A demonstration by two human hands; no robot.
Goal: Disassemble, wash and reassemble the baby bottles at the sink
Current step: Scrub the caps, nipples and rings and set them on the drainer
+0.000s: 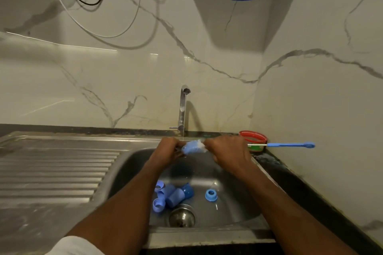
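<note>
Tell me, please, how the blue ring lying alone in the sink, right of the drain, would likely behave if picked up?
The blue ring looks like small thin plastic, so probably light and stiff. It lies in the wet sink under a running tap, so it may be slippery. Lying flat, it should slide rather than roll if nudged.

The scene was dimly lit in a warm, yellowish tone. Light came from above, leaving thin glare streaks on the marble wall (124,68) at the upper left. The tap (183,107) cast a soft shadow to its right. The sink (128,163) basin lay dark at centre. The wide lens bent the frame edges, and the whole picture was slightly soft and grainy.
</note>
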